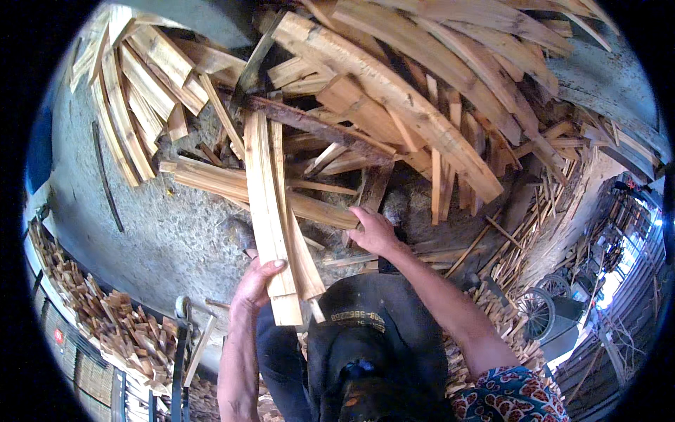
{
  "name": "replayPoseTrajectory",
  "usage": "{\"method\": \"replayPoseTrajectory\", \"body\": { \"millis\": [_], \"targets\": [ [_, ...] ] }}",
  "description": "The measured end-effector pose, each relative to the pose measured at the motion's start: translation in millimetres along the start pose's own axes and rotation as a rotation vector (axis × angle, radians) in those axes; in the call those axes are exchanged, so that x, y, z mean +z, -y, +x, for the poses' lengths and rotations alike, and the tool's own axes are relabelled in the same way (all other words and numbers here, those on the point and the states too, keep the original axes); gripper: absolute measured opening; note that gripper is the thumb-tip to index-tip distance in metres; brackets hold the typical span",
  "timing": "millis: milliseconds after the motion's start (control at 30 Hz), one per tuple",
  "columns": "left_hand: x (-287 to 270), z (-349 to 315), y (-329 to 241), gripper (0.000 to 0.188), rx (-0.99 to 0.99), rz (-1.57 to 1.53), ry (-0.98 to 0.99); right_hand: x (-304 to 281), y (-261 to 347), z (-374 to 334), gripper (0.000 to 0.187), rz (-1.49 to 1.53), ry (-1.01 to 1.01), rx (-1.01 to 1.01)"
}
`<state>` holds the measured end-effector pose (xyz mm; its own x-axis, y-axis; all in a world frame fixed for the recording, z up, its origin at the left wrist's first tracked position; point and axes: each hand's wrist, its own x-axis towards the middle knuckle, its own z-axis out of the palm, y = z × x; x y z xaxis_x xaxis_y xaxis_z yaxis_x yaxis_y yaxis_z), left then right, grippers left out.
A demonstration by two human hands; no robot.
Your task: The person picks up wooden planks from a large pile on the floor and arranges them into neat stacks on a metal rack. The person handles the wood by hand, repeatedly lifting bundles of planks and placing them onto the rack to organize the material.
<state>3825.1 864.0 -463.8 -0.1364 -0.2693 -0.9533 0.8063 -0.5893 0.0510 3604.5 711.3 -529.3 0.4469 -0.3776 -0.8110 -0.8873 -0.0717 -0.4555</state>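
Your L hand (259,283) pinches the lower end of the pale boards (267,204), thumb on top; your R hand (373,231) grips the R end of the crosswise plank (323,212), which passes under 'em, w/ grey floor (165,239) below.

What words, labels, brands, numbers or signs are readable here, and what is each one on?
Dark apron: yellow printing in short lines, with digits and letters; I won't copy it out.
Red patch at the far left: perhaps a sign, with pale marks too small and blurred to read.
Boards in the hands: no writing that I can make out.
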Motion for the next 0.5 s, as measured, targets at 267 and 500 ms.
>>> {"method": "replayPoseTrajectory", "body": {
  "millis": [267,500],
  "targets": [
    [-27,-1,-3,0.05,0.01,0.151,-0.049,87,-17,79,0.065,-0.14,0.006,-0.067],
    [18,-45,-6,0.04,-0.035,0.017,-0.099,48,18,19,0.032,0.287,0.513,-0.106]
  ]
}}
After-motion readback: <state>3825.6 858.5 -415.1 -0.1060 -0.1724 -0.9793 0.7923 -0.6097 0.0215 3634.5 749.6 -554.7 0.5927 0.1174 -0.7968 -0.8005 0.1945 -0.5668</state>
